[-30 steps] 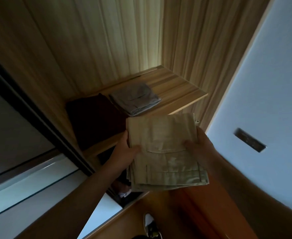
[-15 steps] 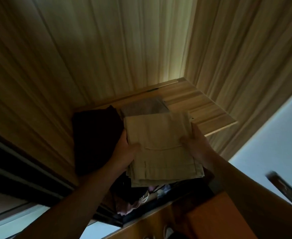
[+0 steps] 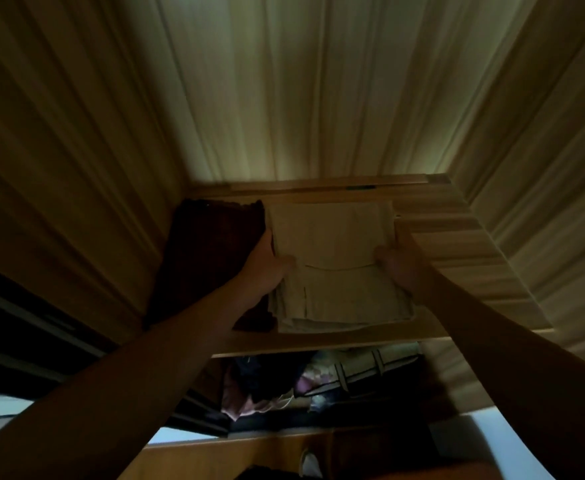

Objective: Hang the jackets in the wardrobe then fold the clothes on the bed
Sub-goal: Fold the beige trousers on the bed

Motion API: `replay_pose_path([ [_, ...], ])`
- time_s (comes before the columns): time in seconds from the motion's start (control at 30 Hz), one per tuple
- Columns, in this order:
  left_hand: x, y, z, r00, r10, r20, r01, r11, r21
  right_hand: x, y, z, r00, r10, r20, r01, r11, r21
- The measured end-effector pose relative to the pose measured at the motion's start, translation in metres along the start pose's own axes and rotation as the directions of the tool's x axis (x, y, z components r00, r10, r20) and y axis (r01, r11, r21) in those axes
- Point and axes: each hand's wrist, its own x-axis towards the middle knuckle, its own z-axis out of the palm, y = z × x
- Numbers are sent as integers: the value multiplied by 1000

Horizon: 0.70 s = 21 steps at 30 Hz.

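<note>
Head view looks up into the wardrobe, and your thumbs are what show first. The left thumb (image 3: 286, 263) lies flat on top of the folded trousers (image 3: 336, 237) at their left edge. The right thumb (image 3: 383, 254) does the same on the right edge. The other fingers run under or beside the cloth and are hidden, so you seem to be pinching the stack between thumb and fingers on both sides. Your left hand (image 3: 267, 268) is squeezed between the trousers and a dark folded garment (image 3: 211, 258) just beside them. Your right hand (image 3: 402, 271) is over bare shelf (image 3: 457, 244).

The trousers are on the upper shelf or just over it; you cannot tell from here whether their weight is down yet. Their near end is close to the front lip.

Two things could spoil this. Drawing your fingers out from below could drag the lower layers forward and open the fold. Letting go with the near end this far forward could let the stack slide off into the clothes hanging below (image 3: 318, 382).

The stack's long side runs from the shelf front towards the back panel (image 3: 284, 98). A pocket flap crosses the middle, and the layered edges face you.
</note>
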Motion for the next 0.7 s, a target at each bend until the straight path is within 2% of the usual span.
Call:
replay_pose_path([
  [0.13, 25, -2, -2, 999, -38, -35, 38, 999, 5, 34, 0, 4, 997, -20, 79, 22, 1000, -19],
  [0.47, 74, 0, 0, 997, -55, -53, 54, 998, -18, 103, 13, 6, 999, -24, 39, 26, 998, -58],
  [0.53, 74, -5, 5, 996, -78, -31, 77, 997, -21, 107, 24, 6, 995, -34, 99, 47, 990, -130],
  [0.6, 72, -17, 9, 994, -106, -20, 107, 994, 37, 110, 40, 8, 985, -13, 174, 63, 957, -284],
  [0.7, 70, -32, 11, 992, -119, -41, 123, 983, 134, 108, 60, 12, 984, 13, 176, 76, 870, -487],
])
